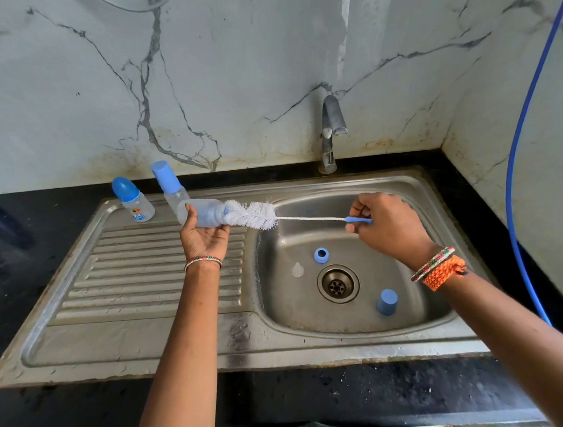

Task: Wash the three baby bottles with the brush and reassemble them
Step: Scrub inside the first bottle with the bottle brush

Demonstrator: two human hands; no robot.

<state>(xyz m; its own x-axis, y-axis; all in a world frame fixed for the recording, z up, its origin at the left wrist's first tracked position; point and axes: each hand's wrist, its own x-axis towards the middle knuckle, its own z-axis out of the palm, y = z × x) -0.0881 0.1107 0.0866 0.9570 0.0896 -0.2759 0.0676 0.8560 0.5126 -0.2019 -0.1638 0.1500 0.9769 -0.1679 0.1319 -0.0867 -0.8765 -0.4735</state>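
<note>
Steel sink (150, 345), two capped bottles (133, 200)

- No text, brand or number can be read.
- The capped bottle (133, 200) at the sink's (150, 341) far left corner bears a coloured print, too small to make out.

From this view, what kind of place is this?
Likely a home kitchen sink area: a steel sink with drainboard set in a dark counter, a tap, and marble-look wall tiles.
</note>
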